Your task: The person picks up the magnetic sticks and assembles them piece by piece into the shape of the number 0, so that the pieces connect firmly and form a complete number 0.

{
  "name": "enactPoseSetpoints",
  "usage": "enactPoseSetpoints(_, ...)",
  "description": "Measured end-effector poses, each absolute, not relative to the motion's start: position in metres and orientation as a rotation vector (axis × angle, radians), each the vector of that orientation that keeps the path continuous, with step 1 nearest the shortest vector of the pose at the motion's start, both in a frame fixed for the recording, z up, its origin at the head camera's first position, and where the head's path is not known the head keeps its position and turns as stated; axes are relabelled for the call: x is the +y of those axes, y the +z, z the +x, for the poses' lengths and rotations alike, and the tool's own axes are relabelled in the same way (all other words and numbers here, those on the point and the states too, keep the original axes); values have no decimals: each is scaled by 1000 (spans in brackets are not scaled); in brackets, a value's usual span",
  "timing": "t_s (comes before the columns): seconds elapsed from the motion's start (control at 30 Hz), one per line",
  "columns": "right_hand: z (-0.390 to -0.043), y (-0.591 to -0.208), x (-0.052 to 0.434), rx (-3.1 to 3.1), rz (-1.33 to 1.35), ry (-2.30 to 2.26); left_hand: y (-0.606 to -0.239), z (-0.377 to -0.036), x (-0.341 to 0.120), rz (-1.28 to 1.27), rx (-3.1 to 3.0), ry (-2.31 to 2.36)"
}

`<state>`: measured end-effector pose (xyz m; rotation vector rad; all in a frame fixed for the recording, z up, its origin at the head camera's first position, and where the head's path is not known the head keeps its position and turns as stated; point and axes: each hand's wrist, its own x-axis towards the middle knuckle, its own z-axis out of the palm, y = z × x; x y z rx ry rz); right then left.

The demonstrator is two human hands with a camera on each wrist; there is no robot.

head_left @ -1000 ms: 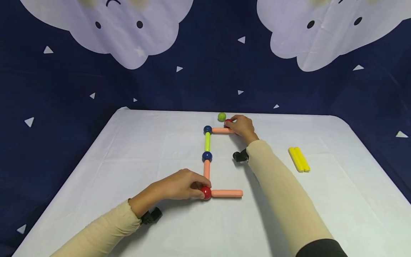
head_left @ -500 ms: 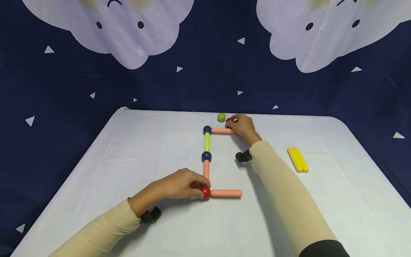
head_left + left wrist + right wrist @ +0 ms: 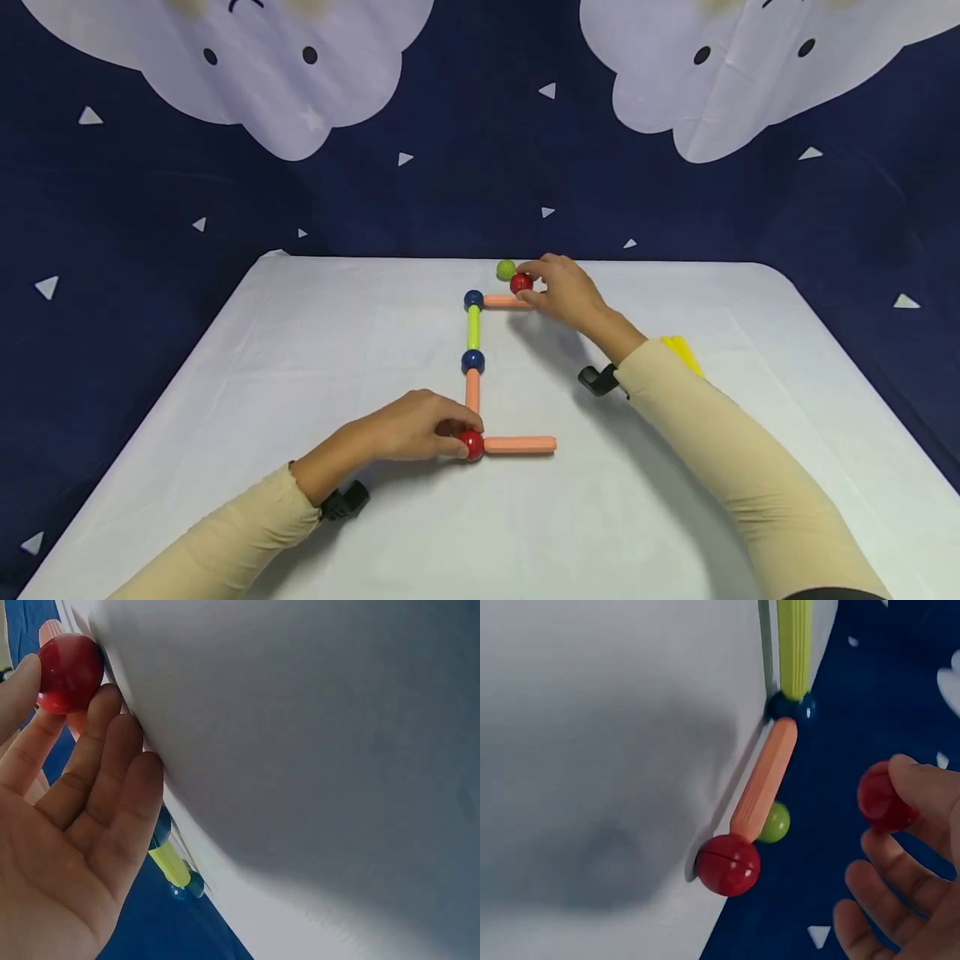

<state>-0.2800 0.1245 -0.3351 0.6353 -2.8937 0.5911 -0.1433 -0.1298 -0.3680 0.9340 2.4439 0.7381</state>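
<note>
Red and glossy, a small ball [image 3: 521, 282] sits pinched between the thumb and fingers of the right hand [image 3: 566, 292], lifted just above the far end of the toy chain. The right wrist view shows a second red ball [image 3: 728, 864] capping the far salmon rod [image 3: 506, 301], with a green ball [image 3: 506, 269] just beyond it. From that rod the chain turns at a dark blue ball [image 3: 473, 300], runs near along a lime rod [image 3: 473, 327], another blue ball [image 3: 472, 361] and a short salmon rod [image 3: 472, 390]. The left hand [image 3: 408, 427] grips the near red ball [image 3: 472, 444], fingers curled round it, where a salmon rod [image 3: 520, 445] lies rightward on the white table [image 3: 337, 350]. Yellow rods [image 3: 678, 350] peek from behind the right sleeve.
</note>
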Motion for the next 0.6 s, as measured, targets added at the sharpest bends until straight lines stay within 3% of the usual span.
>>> enactPoseSetpoints(0.3, -224, -333, 143, -2892, 892, 552, -368, -141, -131, 905, 2433, 749)
enactPoseSetpoints(0.6, -163, -362, 217, -2983, 929, 698, -369, -139, -128, 919, 2453, 753)
